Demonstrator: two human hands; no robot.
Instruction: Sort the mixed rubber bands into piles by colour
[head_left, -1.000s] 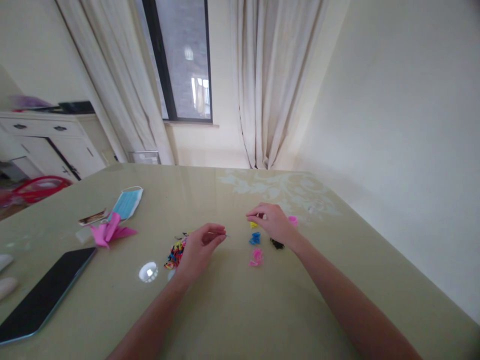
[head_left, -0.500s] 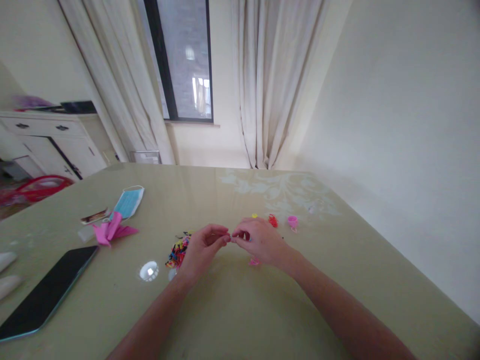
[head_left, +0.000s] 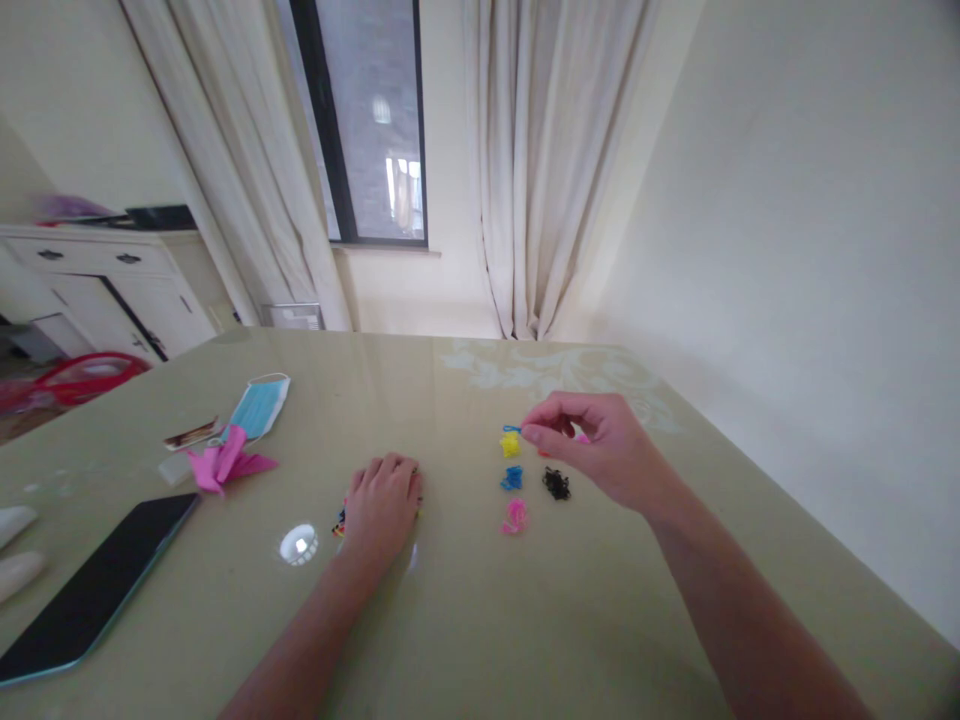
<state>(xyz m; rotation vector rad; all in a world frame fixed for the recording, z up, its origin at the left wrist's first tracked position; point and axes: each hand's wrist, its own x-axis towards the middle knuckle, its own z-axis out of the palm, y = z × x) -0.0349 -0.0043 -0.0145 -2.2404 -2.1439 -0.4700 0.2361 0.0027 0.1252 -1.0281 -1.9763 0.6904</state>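
The left hand [head_left: 381, 505] and right hand [head_left: 611, 455] were bare, with slim fingers [head_left: 386, 468]. The forearms [head_left: 742, 600] were uncovered too, smooth in outline, narrow near the hands and broader toward the view's lower edge.

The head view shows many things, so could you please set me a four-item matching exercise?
1. Person's left hand
2. Person's right hand
3. Pile of small black loops
4. Folded pink bird-like figure

A. Right of the small blue loop pile
B. Pinching one thin blue loop
C. Beside the pale-blue rectangular face mask
D. Over the mixed multicoloured pile

Pairs: 1-D; 2-B; 3-A; 4-C.
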